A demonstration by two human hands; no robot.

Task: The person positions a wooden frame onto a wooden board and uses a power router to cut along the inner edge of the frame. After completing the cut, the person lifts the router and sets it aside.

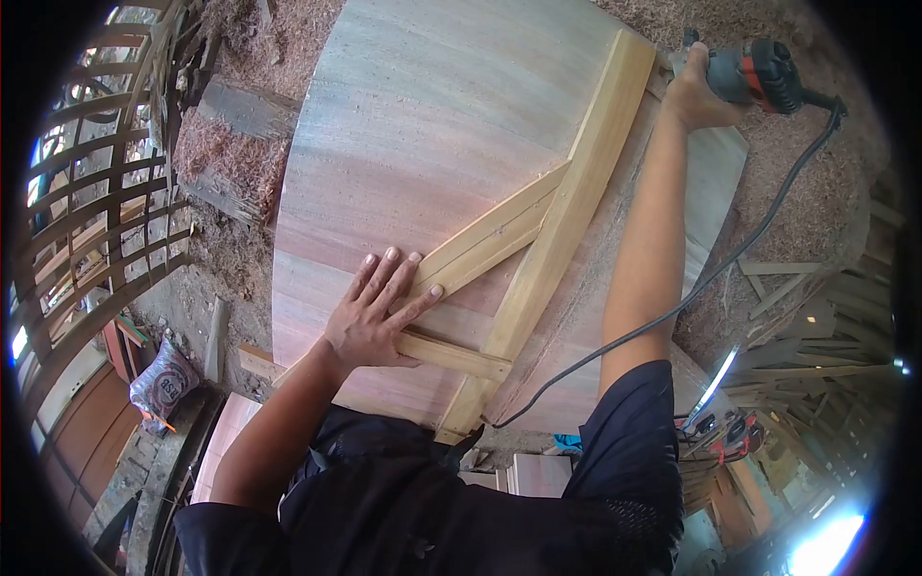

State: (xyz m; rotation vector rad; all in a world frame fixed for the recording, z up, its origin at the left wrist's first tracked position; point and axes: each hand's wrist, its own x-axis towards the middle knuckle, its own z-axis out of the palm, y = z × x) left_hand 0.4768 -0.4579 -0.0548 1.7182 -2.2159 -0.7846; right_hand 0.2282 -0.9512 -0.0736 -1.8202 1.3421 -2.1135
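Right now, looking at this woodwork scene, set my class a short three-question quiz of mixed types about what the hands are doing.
1. True or false: the left hand lies flat, fingers spread, on the wooden battens.
2. What does the right hand grip? A) hammer B) corded power tool C) paintbrush
3. Fill in: the long batten runs across a large round wooden ____.

Key: 1 true. 2 B, the power tool, whose cable trails back toward the person. 3 panel.
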